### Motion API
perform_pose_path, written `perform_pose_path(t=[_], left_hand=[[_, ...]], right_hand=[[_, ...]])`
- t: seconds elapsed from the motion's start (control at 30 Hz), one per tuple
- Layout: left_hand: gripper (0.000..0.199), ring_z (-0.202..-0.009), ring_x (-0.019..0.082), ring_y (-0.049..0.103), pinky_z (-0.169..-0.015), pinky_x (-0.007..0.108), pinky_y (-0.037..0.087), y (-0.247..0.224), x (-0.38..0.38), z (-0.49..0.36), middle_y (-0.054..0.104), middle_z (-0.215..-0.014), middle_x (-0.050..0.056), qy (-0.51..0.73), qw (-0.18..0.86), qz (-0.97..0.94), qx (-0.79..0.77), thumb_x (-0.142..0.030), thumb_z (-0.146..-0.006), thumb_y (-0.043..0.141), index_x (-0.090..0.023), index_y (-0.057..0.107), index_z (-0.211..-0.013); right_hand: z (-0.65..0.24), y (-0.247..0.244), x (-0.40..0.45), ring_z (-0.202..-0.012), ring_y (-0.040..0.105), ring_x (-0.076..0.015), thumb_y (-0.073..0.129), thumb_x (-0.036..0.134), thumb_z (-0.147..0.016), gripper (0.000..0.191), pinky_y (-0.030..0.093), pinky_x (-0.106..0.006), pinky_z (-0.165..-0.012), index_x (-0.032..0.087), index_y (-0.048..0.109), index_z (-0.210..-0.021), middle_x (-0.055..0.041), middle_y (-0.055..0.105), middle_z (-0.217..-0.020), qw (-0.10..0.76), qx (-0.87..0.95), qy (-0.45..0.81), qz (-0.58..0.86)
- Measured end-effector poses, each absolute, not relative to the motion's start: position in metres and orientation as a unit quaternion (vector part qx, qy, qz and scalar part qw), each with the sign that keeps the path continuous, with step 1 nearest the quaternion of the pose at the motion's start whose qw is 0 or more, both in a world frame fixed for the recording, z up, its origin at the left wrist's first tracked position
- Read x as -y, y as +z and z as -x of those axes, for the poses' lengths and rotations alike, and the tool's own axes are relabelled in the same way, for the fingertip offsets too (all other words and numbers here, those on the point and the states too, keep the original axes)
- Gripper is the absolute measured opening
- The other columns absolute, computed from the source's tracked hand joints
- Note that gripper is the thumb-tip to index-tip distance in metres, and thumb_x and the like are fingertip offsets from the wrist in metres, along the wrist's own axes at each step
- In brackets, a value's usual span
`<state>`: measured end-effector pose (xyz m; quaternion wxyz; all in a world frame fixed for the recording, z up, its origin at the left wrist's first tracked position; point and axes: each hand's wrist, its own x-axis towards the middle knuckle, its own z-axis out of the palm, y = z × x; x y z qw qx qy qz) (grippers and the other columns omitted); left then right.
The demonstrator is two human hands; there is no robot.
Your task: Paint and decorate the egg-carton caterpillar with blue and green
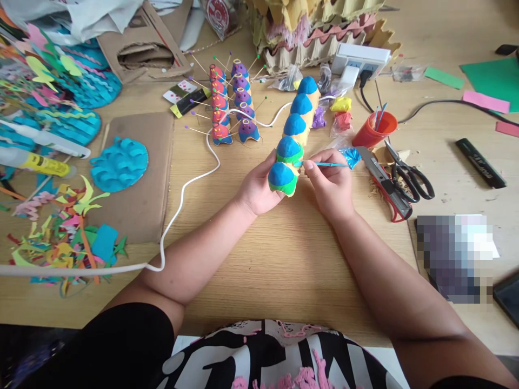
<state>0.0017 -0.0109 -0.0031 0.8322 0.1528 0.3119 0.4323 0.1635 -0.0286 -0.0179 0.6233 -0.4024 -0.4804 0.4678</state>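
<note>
My left hand [261,186] is closed around the near end of an egg-carton strip [295,124]. Its row of bumps is blue on top, and the two nearest have green around their lower part. Bare tan carton shows along the right side. Pinched in the fingers of my right hand [333,186] is a thin blue stick-like tool [330,164]. The tool's tip meets the strip between the two nearest bumps; the exact contact is too small to tell. A blue clay-like lump in plastic [351,156] lies just beyond my right hand.
Two decorated carton caterpillars [220,102] with pins stand at the back. Around are a red cup [375,129], a box cutter [387,183], scissors [411,175], a power strip [360,58], stacked egg cartons [316,46], paper scraps [68,237] and a white cable [182,189].
</note>
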Motion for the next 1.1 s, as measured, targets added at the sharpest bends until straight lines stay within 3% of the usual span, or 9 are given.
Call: perform_pose_path(t=[0.2, 0.43, 0.63, 0.73, 0.93, 1.1], left_hand=[[0.023, -0.079, 0.012, 0.077, -0.069, 0.02, 0.063, -0.002, 0.012, -0.002, 0.078, -0.093, 0.0, 0.453, 0.824, -0.153, -0.304, -0.029, -0.11, 0.057, -0.029, 0.074, -0.125], [0.037, -0.078, 0.014, 0.078, -0.066, 0.022, 0.065, -0.001, 0.01, -0.002, 0.081, -0.093, -0.002, 0.45, 0.827, -0.137, -0.307, -0.028, -0.109, 0.058, -0.033, 0.072, -0.143], [0.027, -0.082, 0.012, 0.079, -0.07, 0.019, 0.065, 0.004, 0.01, -0.003, 0.081, -0.095, 0.0, 0.437, 0.833, -0.107, -0.322, -0.035, -0.115, 0.054, -0.027, 0.075, -0.129], [0.031, -0.082, 0.011, 0.079, -0.073, 0.019, 0.065, 0.005, 0.01, -0.003, 0.081, -0.094, 0.001, 0.436, 0.838, -0.109, -0.309, -0.035, -0.118, 0.046, -0.023, 0.074, -0.116], [0.025, -0.08, 0.012, 0.077, -0.071, 0.02, 0.065, 0.0, 0.011, -0.002, 0.081, -0.099, 0.0, 0.447, 0.827, -0.121, -0.319, -0.035, -0.114, 0.054, -0.029, 0.073, -0.13], [0.027, -0.078, 0.012, 0.076, -0.072, 0.019, 0.064, -0.005, 0.01, -0.001, 0.077, -0.088, 0.0, 0.441, 0.831, -0.167, -0.296, -0.033, -0.116, 0.05, -0.024, 0.075, -0.115]], right_hand=[[-0.168, -0.028, 0.023, -0.065, 0.057, -0.0121, 0.098, 0.071, -0.075, 0.058, 0.05, -0.028, -0.068, 0.026, 0.061, -0.083, 0.007, 0.06, -0.067, 0.61, 0.444, 0.548, 0.361], [-0.167, -0.027, 0.023, -0.064, 0.057, -0.012, 0.097, 0.068, -0.078, 0.056, 0.056, -0.03, -0.073, 0.026, 0.061, -0.083, 0.0068, 0.06, -0.069, 0.61, 0.463, 0.526, 0.369], [-0.166, -0.03, 0.021, -0.068, 0.062, -0.0134, 0.099, 0.068, -0.075, 0.057, 0.055, -0.029, -0.071, 0.027, 0.062, -0.084, 0.0068, 0.06, -0.068, 0.595, 0.445, 0.556, 0.373], [-0.166, -0.03, 0.021, -0.067, 0.06, -0.0132, 0.098, 0.07, -0.076, 0.058, 0.054, -0.029, -0.07, 0.027, 0.059, -0.084, 0.007, 0.062, -0.068, 0.586, 0.427, 0.596, 0.345], [-0.168, -0.027, 0.022, -0.064, 0.053, -0.0128, 0.099, 0.07, -0.074, 0.06, 0.047, -0.028, -0.065, 0.028, 0.056, -0.083, 0.0077, 0.06, -0.066, 0.608, 0.41, 0.582, 0.352], [-0.169, -0.029, 0.022, -0.064, 0.052, -0.012, 0.097, 0.071, -0.076, 0.059, 0.043, -0.028, -0.064, 0.027, 0.058, -0.084, 0.0073, 0.061, -0.068, 0.621, 0.425, 0.546, 0.368]])
